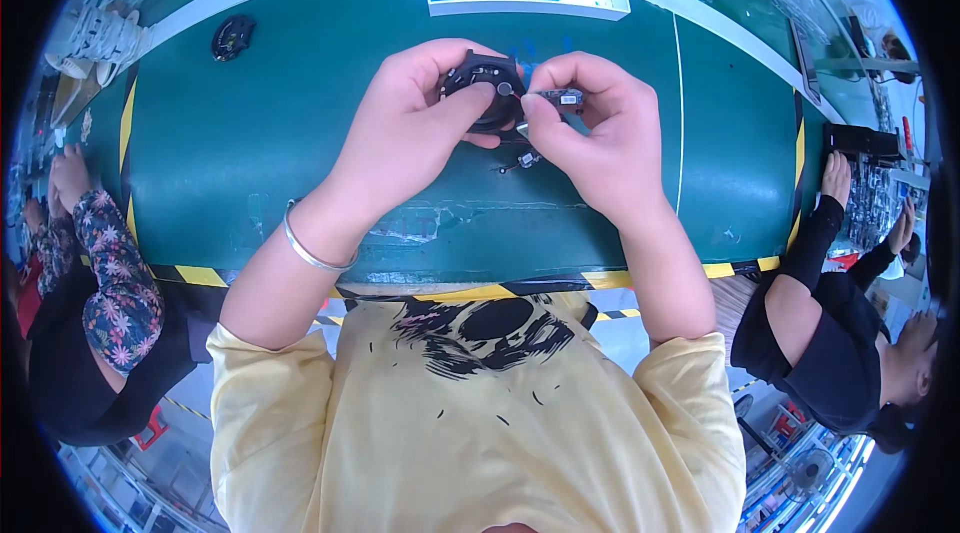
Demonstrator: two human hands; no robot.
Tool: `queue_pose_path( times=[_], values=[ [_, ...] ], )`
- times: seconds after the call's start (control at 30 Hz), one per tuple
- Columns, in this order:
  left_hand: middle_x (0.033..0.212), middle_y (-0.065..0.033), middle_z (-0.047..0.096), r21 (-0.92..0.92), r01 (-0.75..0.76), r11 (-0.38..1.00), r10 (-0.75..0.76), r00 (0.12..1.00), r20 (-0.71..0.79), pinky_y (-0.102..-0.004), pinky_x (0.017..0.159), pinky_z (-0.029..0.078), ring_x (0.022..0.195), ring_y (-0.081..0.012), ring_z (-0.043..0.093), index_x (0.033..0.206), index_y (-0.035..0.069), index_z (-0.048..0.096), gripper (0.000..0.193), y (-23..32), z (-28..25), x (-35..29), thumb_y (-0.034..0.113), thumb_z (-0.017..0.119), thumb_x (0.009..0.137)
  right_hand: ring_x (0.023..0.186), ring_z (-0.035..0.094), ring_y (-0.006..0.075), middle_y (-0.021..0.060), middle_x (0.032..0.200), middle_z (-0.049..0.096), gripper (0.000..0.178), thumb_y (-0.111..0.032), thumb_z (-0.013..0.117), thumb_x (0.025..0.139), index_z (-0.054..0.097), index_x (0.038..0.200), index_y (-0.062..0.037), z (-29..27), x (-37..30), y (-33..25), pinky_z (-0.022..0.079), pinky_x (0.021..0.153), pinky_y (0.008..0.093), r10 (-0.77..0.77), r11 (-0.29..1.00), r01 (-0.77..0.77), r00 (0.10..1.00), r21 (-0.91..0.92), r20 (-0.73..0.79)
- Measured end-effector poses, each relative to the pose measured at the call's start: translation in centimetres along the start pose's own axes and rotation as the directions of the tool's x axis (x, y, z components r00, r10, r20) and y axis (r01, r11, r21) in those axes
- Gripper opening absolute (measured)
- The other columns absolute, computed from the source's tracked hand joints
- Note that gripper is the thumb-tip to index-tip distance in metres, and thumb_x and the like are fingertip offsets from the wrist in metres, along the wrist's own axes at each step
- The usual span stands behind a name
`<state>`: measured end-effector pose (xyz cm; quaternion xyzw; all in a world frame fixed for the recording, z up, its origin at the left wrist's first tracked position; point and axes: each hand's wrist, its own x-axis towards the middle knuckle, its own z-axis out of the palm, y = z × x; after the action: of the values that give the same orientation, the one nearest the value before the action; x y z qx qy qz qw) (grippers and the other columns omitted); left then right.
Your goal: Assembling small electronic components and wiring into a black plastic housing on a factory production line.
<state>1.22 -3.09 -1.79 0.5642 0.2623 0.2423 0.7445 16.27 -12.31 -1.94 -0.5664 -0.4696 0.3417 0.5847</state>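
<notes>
While the left fingers (464, 110) held a round black case (490, 73) above the shiny green tabletop (250, 163), the right fingers (552, 129) pinched a small, dark part (567, 101). Both things were partly hidden.

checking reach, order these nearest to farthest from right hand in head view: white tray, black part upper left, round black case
1. Round black case, just left, in the left hand
2. White tray, beyond
3. Black part, far left
</notes>
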Motion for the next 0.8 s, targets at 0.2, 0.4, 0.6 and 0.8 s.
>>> queue_pose_path(
  times=[0.2, 0.4, 0.6, 0.8],
  values=[
    [0.091, -0.0069, 0.066, 0.144, -0.115, 0.983, 0.123, 0.992, -0.043, -0.0227, 0.066, 0.056, 0.078, -0.0097, 0.064, 0.106, -0.004, 0.061, 0.02, -0.73, 0.49, -0.13, -0.004, 0.053, 0.088, 0.067, 0.06, 0.0087, 0.0049, 0.078, 0.063, 0.012, -0.002, 0.07, 0.074, 0.063, 0.083, 0.001, 0.01, -0.02, 0.07, 0.051, 0.061, 0.0225, -0.038, 0.978, 0.032, 0.999, -0.206, -0.025],
    [0.088, -0.0082, 0.066, 0.263, -0.128, 0.956, 0.146, 0.988, -0.047, -0.0231, 0.066, 0.054, 0.075, -0.0102, 0.064, 0.105, -0.005, 0.062, 0.02, -0.57, 0.67, -0.37, -0.005, 0.053, 0.087, 0.063, 0.06, 0.0103, 0.0058, 0.077, 0.063, 0.013, -0.004, 0.07, 0.072, 0.063, 0.082, 0.0003, -0.07, 0.03, 0.17, 0.05, 0.059, 0.0229, -0.068, 0.961, 0.05, 0.996, -0.271, -0.059],
    [0.088, -0.0081, 0.066, 0.21, -0.115, 0.971, 0.129, 0.99, -0.056, -0.0232, 0.065, 0.055, 0.075, -0.01, 0.064, 0.105, -0.005, 0.062, 0.021, -0.51, 0.87, -0.34, -0.005, 0.053, 0.087, 0.063, 0.06, 0.0111, 0.006, 0.075, 0.063, 0.013, -0.004, 0.07, 0.072, 0.062, 0.081, 0.0001, 0.04, 0.0, 0.33, 0.05, 0.058, 0.0233, -0.096, 0.952, 0.069, 0.992, -0.298, -0.08],
    [0.089, -0.0067, 0.065, 0.105, -0.088, 0.991, 0.094, 0.994, -0.047, -0.0218, 0.064, 0.056, 0.076, -0.009, 0.064, 0.106, -0.004, 0.061, 0.018, -0.48, 0.9, -0.37, 0.0, 0.056, 0.09, 0.06, 0.059, 0.0159, 0.0077, 0.073, 0.061, 0.013, -0.004, 0.07, 0.071, 0.061, 0.08, -0.0005, 0.27, 0.08, 0.21, 0.049, 0.056, 0.0261, -0.279, 0.862, 0.224, 0.959, -0.454, -0.058]
  ],
)
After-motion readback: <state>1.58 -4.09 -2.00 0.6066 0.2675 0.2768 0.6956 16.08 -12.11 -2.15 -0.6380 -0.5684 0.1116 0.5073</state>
